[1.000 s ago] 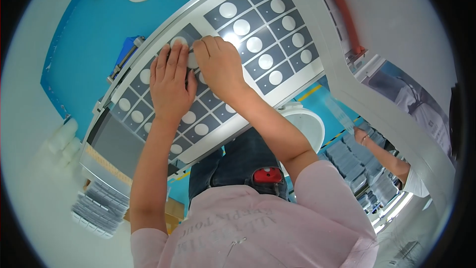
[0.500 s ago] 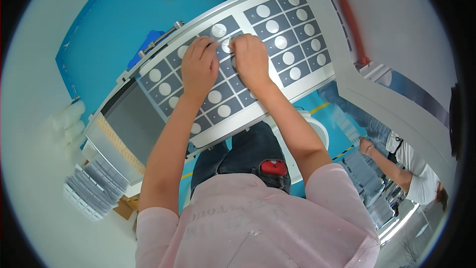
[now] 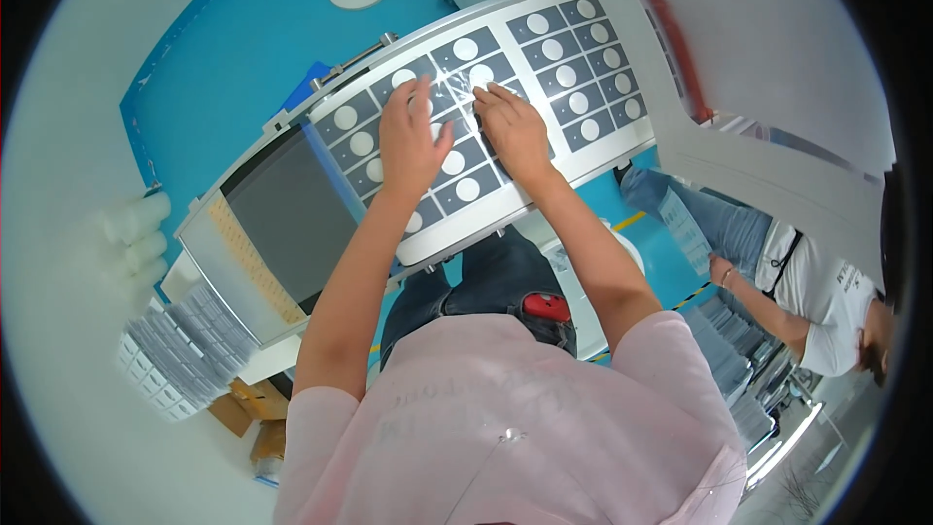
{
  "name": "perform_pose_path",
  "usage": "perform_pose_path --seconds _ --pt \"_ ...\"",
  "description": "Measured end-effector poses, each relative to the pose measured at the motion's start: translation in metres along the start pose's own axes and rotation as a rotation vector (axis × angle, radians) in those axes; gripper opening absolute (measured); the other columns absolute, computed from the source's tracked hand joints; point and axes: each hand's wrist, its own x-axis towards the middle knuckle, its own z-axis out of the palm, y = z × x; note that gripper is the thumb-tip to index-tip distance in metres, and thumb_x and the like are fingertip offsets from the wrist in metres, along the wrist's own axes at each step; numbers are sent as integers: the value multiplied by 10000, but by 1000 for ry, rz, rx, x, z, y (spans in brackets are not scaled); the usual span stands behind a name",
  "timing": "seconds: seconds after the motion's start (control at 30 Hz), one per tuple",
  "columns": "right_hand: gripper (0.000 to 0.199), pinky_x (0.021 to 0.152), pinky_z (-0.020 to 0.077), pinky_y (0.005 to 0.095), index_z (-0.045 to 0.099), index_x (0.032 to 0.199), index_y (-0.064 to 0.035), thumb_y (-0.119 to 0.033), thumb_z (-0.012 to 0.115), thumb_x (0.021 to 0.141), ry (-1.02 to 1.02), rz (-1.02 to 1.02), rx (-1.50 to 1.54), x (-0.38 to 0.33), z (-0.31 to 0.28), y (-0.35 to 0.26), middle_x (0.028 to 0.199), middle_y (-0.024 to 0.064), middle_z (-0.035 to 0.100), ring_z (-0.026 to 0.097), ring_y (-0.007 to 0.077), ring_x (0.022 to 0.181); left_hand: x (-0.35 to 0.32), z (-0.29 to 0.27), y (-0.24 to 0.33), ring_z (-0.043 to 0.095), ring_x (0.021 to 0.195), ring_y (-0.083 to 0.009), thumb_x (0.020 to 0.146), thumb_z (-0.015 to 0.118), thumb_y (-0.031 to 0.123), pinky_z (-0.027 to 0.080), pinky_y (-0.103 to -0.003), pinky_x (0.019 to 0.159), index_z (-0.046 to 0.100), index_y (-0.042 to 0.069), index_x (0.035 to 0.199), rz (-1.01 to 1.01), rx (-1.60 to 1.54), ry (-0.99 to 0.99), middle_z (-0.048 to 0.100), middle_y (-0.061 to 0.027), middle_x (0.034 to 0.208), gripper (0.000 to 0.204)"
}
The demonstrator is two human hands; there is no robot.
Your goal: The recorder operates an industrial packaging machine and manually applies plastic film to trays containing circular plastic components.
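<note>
A dark grey sheet with white discs [image 3: 466,191] in rows lies on the white-framed machine bed, under both my hands. My left hand [image 3: 412,144] is over the middle of this sheet, fingers stretched and thumb apart, with nothing visible in it. Close to its right, my right hand [image 3: 517,136] is low over the same sheet, palm down with its fingers extended. Glossy creases of clear film [image 3: 457,87] show between the hands. My fingers hide some of the discs.
A second disc-printed sheet [image 3: 571,49] lies to the right, beside a white machine housing [image 3: 758,151]. Bare grey belt [image 3: 292,199] extends on the left. Stacked grey sheets [image 3: 190,350] stand at the lower left. At the right, another person [image 3: 807,282] holds a pale sheet [image 3: 685,228].
My fingertips have moved apart from their close position over the sheet, and my left hand has opened. The view has shifted slightly. A blue strip now shows at the sheet's left edge.
</note>
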Motion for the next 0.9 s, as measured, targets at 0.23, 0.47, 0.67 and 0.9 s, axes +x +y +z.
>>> perform_pose_path --seconds 0.23,0.47,0.67,0.9 --pt "195 706 563 349 681 991 -67 -83 717 800 146 272 -31 0 12 -34 938 71 723 712 236 934 16 11 -11 568 1160 -298 838 684 77 479 -429 929 661 55 1156 479 321 -14 636 -86 1188 320" --pt "274 728 565 374 673 1056 -59 -58 637 785 -20 128 1 -50 -7 -70 1010 117 714 700 278 931 -40 -36 -24 624 1114 -305 818 699 75 500 -420 926 675 59 1129 603 284 -178 656 -106 1195 312" --pt "346 951 507 383 665 1179 -108 -57 627 839 -107 79 -94 -53 -37 -30 1228 75 667 618 275 1160 -39 -43 -31 620 1086 -319 800 681 69 520 -427 895 670 33 1115 630 276 -207 634 -130 1184 317" --pt "249 918 546 371 711 1111 -158 -83 617 893 52 252 78 -60 -26 -23 1108 73 718 678 257 1068 -30 -30 -13 592 1100 -313 822 691 108 503 -418 901 675 53 1121 477 285 -184 628 -132 1136 305"
